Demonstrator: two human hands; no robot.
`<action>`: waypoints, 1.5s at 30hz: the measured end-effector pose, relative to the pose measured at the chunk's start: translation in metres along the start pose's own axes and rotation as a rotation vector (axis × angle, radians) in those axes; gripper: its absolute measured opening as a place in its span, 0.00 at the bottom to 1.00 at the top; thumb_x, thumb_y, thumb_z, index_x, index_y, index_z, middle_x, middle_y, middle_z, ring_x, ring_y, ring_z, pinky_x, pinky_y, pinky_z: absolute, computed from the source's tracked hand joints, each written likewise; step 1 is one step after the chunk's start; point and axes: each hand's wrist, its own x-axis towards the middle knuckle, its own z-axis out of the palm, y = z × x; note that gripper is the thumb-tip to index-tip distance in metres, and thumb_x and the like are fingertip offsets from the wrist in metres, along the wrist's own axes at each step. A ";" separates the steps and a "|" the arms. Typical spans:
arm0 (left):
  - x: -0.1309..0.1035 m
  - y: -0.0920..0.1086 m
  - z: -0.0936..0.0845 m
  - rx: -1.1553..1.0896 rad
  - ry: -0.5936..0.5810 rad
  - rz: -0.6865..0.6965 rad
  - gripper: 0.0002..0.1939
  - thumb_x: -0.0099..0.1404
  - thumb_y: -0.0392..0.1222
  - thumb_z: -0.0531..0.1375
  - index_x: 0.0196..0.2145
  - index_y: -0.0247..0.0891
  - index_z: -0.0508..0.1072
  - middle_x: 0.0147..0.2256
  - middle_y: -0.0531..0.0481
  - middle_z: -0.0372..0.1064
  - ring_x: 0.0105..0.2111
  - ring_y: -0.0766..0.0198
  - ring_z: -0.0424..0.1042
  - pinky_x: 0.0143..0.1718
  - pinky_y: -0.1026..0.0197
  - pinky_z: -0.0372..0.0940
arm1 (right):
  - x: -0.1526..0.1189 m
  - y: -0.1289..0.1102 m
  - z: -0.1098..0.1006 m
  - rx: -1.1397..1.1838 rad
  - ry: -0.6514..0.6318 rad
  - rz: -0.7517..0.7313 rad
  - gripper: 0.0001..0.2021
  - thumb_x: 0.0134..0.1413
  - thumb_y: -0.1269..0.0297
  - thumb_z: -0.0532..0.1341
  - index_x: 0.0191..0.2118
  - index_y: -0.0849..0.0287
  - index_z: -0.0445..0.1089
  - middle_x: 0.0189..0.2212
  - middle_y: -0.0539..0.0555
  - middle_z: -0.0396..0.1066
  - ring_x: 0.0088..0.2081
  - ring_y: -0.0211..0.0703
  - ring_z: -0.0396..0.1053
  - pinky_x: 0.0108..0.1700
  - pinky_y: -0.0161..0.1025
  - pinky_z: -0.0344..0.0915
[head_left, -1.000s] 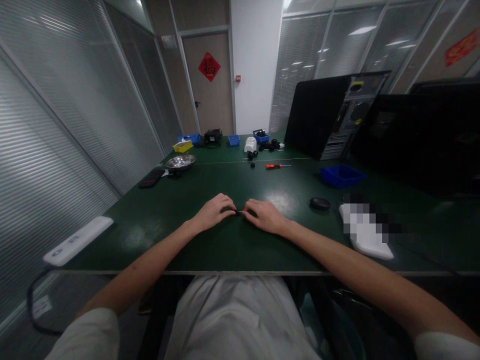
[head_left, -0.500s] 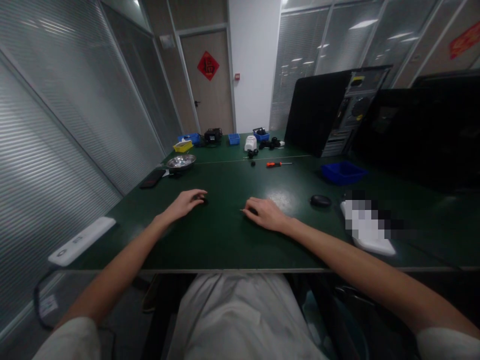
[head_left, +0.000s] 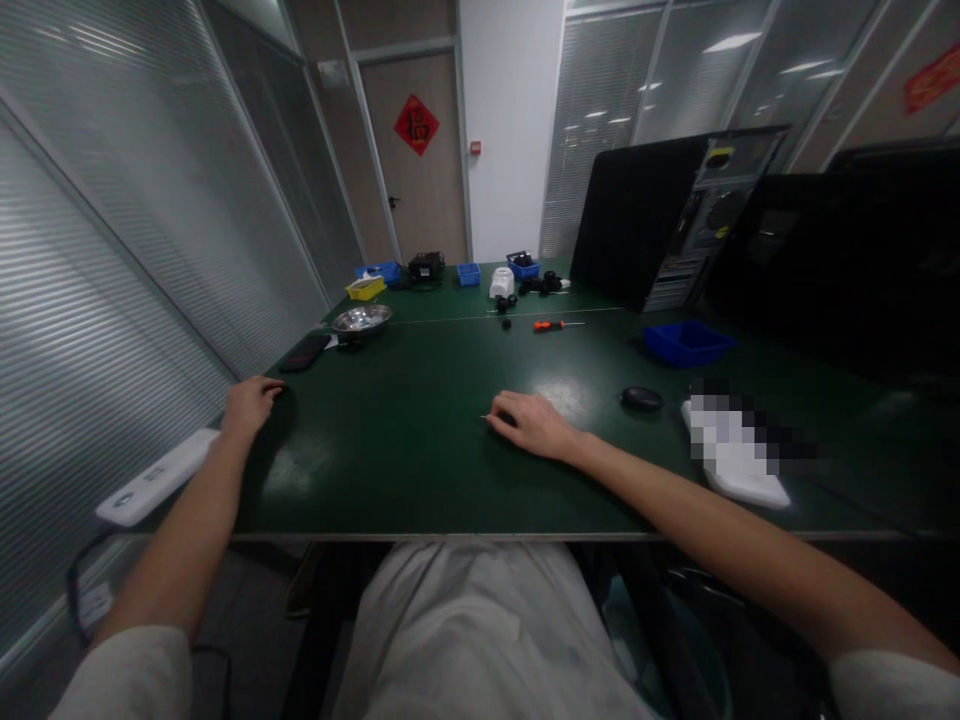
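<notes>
On the green tabletop (head_left: 405,440), my right hand (head_left: 529,425) is closed in a pinch around a thin pale stick-like piece (head_left: 484,417). Only its tip pokes out to the left of the fingers, too small to name its kind. My left hand (head_left: 251,405) is at the left side of the table, fingers loosely bent and apart, with nothing visible in them. It is just beyond the white power strip (head_left: 154,485) and nearer to me than the black phone (head_left: 306,352). A black computer mouse (head_left: 641,399) lies right of my right hand.
A metal bowl (head_left: 362,320) stands back left. Farther off are an orange screwdriver (head_left: 549,326), a white device (head_left: 502,283) and a small blue bin (head_left: 469,274). At right are a blue tray (head_left: 688,343), a computer tower (head_left: 637,230) and a partly blurred white object (head_left: 750,485).
My left hand has swung left from the middle of the table to its left side, near the power strip. My right hand has stayed in place with the thin piece.
</notes>
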 end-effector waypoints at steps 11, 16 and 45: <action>-0.005 0.007 0.000 0.123 0.020 0.013 0.15 0.69 0.35 0.58 0.49 0.26 0.79 0.46 0.41 0.75 0.46 0.57 0.70 0.49 0.64 0.59 | 0.001 0.003 0.004 -0.017 0.012 -0.006 0.10 0.70 0.58 0.56 0.42 0.57 0.70 0.39 0.53 0.72 0.35 0.39 0.68 0.36 0.36 0.56; -0.010 0.015 -0.001 0.179 0.023 -0.003 0.16 0.70 0.37 0.57 0.50 0.26 0.79 0.46 0.39 0.75 0.45 0.55 0.69 0.44 0.63 0.59 | 0.001 0.003 0.005 -0.021 0.012 -0.007 0.10 0.70 0.57 0.56 0.41 0.57 0.69 0.39 0.52 0.72 0.36 0.39 0.68 0.37 0.36 0.56; -0.078 0.252 0.001 -0.426 -0.265 0.806 0.11 0.71 0.46 0.60 0.42 0.41 0.82 0.42 0.45 0.76 0.44 0.55 0.70 0.46 0.55 0.64 | 0.000 0.002 0.004 -0.034 0.036 0.007 0.09 0.69 0.58 0.56 0.41 0.56 0.70 0.39 0.52 0.73 0.34 0.39 0.68 0.36 0.36 0.55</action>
